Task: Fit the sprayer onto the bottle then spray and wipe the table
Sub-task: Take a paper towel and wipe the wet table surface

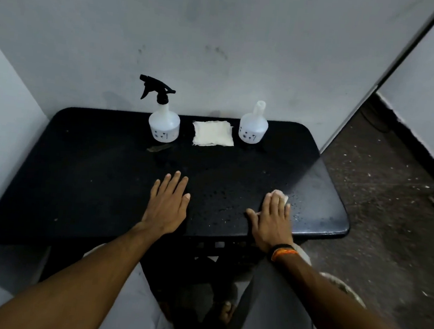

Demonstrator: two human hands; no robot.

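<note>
A white bottle [164,123] with a black trigger sprayer [157,88] fitted on its neck stands upright at the back of the black table [83,179]. My right hand [272,219] lies flat near the table's front right, pressing a small white cloth [281,195] whose edge peeks out past the fingertips. Water droplets speckle the surface around that hand. My left hand [167,204] rests flat on the table, fingers spread, holding nothing.
A second white bottle [253,127] without a sprayer stands at the back right. A folded stack of white cloths [212,133] lies between the two bottles. Walls close in behind and to the left; bare floor lies to the right.
</note>
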